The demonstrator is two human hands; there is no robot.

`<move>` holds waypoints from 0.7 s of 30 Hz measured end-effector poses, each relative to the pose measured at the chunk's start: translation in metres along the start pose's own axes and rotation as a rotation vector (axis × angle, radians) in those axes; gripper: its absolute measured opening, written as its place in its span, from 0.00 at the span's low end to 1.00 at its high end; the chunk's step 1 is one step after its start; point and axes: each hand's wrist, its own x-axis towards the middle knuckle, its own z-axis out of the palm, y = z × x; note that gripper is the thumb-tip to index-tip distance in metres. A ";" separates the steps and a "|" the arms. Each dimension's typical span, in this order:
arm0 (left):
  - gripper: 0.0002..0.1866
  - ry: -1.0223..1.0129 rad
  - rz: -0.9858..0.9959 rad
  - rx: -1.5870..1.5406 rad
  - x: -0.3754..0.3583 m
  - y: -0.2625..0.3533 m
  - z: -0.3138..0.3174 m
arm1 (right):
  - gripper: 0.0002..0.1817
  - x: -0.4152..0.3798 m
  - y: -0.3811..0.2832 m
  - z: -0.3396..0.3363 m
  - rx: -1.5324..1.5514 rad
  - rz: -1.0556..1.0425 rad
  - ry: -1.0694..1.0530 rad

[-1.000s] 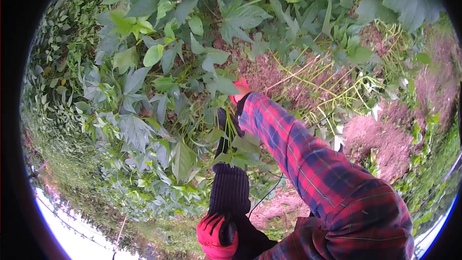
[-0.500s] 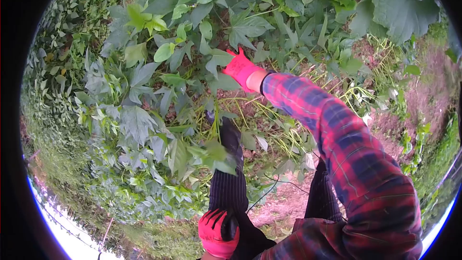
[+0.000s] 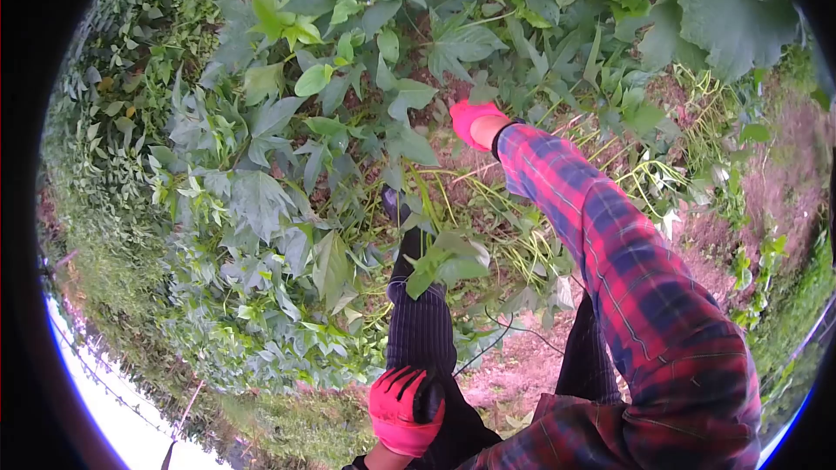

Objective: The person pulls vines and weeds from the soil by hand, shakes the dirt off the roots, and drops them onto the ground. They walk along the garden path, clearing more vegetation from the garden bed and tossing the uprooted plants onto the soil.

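Note:
My right hand (image 3: pixel 477 124), in a red glove, reaches low among lobed green leaves (image 3: pixel 466 43) at the upper middle. Its fingers are curled in toward the ground, and a leaf overlaps their tips, hiding what they close on. Yellow-green vine stems (image 3: pixel 453 183) trail just below and beside it. My left hand (image 3: pixel 405 413), gloved in red with black on the fingers and thumb, sits closed over my bent leg at the bottom. I cannot tell whether anything is inside its curled fingers.
Dense leafy vines (image 3: pixel 235 200) cover the left and top. A broad leaf (image 3: pixel 731 17) hangs at upper right. Bare reddish soil (image 3: pixel 514 365) shows between my legs. My dark boot (image 3: pixel 396 204) stands among the stems, with a leafy sprig (image 3: pixel 448 261) over the leg.
My right hand has shifted to the right, and its spread fingers have curled in. The leaves and my left hand sit slightly farther right in view.

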 end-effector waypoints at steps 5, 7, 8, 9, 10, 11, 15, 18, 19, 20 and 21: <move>0.28 0.026 0.056 -0.009 0.000 0.012 0.006 | 0.15 -0.046 0.010 -0.013 -0.118 -0.356 0.087; 0.27 0.061 0.058 -0.023 0.002 0.017 0.006 | 0.13 -0.099 0.019 -0.041 0.138 -0.326 -0.156; 0.27 0.073 0.062 -0.035 0.000 0.018 0.008 | 0.14 -0.119 0.038 -0.039 0.137 -0.359 -0.077; 0.27 0.088 0.070 -0.038 -0.003 0.017 0.010 | 0.15 -0.139 0.066 -0.039 0.131 -0.393 0.002; 0.27 0.107 0.079 -0.043 -0.004 0.016 0.014 | 0.16 -0.156 0.102 -0.042 0.117 -0.316 -0.061; 0.27 0.124 0.082 -0.058 -0.005 0.015 0.017 | 0.17 -0.175 0.150 -0.037 0.153 -0.271 -0.010; 0.27 0.175 0.051 -0.080 -0.015 0.016 0.022 | 0.14 -0.275 0.373 -0.055 -0.667 0.060 -0.066; 0.27 0.197 0.041 -0.082 -0.011 0.016 0.023 | 0.18 -0.306 0.338 -0.110 -1.180 0.304 -0.504; 0.27 0.199 0.043 -0.082 -0.013 0.018 0.024 | 0.21 -0.299 0.308 -0.118 -0.927 0.153 -0.261; 0.27 0.202 0.045 -0.088 -0.014 0.019 0.024 | 0.25 -0.287 0.276 -0.123 -0.661 0.006 -0.022; 0.27 0.188 0.042 -0.092 -0.011 0.020 0.022 | 0.25 -0.260 0.241 -0.125 -0.436 -0.108 0.068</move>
